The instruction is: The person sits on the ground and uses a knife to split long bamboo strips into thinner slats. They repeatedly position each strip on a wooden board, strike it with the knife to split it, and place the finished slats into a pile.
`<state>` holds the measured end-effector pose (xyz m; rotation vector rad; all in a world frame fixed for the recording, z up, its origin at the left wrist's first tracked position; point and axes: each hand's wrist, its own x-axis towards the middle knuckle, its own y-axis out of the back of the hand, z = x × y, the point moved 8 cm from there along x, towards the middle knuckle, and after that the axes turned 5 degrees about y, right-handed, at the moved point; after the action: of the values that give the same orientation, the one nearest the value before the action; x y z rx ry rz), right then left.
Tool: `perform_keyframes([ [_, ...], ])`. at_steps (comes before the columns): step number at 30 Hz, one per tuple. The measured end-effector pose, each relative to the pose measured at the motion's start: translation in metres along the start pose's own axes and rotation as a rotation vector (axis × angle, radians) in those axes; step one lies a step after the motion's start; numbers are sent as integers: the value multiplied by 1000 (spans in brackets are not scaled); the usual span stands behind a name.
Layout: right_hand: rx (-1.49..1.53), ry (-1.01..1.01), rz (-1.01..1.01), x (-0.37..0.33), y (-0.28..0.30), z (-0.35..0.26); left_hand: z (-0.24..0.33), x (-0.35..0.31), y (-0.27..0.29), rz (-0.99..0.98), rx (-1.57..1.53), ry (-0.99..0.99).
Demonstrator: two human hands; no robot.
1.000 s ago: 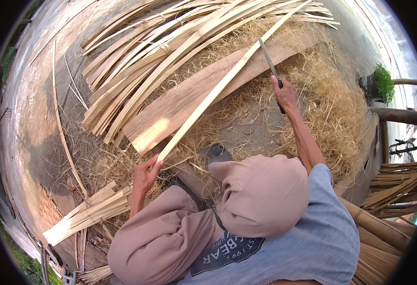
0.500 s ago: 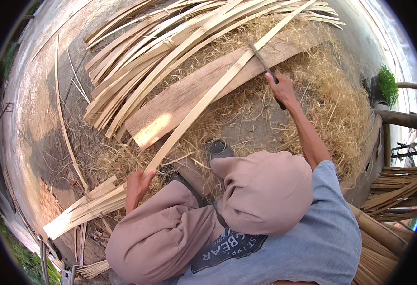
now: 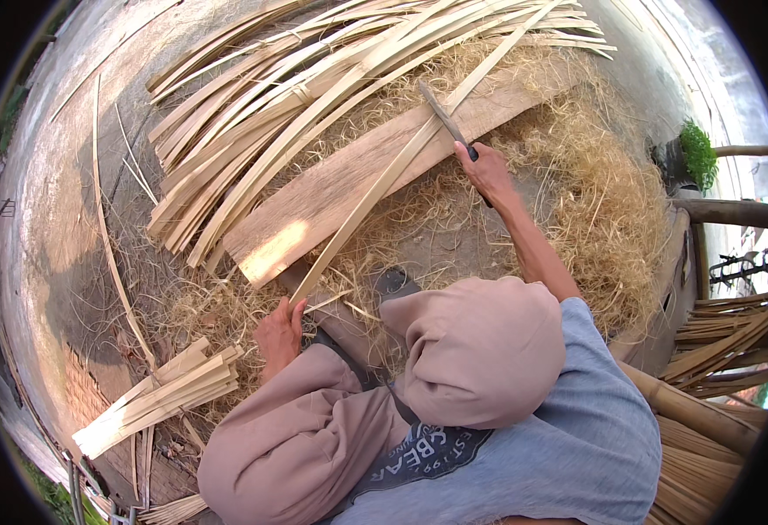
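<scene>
A long, pale bamboo strip point(image 3: 368, 203) runs slantwise from near my left knee to the far right. Its near end is pinched in my left hand point(image 3: 280, 336), fingers closed. My right hand point(image 3: 489, 171) is wrapped round the dark handle of a knife point(image 3: 441, 111). The blade lies across the strip, over a flat wooden board point(image 3: 323, 192); whether its edge touches the strip I cannot tell. Beneath the strip, the board lies slantwise on the ground. Short pale strips point(image 3: 164, 395) are piled left of my left hand.
A large heap of long bamboo strips point(image 3: 248, 131) spreads beyond the board. Curly shavings point(image 3: 598, 223) cover the ground around it, thickest at the right. My bent legs are close to the strip. A green plant point(image 3: 697, 156) and bamboo poles point(image 3: 727, 213) stand at the right.
My right hand and the knife have shifted left along the strip, toward me. My left hand has moved slightly right, away from the short strips, still gripping the strip's end.
</scene>
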<state>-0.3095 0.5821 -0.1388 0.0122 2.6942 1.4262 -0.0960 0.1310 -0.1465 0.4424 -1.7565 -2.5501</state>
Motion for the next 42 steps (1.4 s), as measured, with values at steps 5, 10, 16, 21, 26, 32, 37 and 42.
perform_keyframes([
  [5,-61,213,-59,-19,-22,-12,-39,-28,7,27,5,81],
  [10,-14,-190,218,34,45,100,-94,-57,13,-42,52,106],
  [16,83,149,-203,-69,-61,-44,-18,-26,22,159,-249,-175],
  [21,-19,439,-244,-121,-90,-66,-33,-26,21,-23,-78,-103],
  [26,107,-197,243,-4,26,86,-41,-31,15,53,-182,-83],
  [32,181,162,-48,-70,-69,-33,-1,-5,18,-78,-155,-14],
  [37,57,483,-191,-156,-98,-107,-14,1,9,-231,-430,110],
  [42,-38,-107,169,1,22,64,-6,-1,12,-147,-360,7],
])
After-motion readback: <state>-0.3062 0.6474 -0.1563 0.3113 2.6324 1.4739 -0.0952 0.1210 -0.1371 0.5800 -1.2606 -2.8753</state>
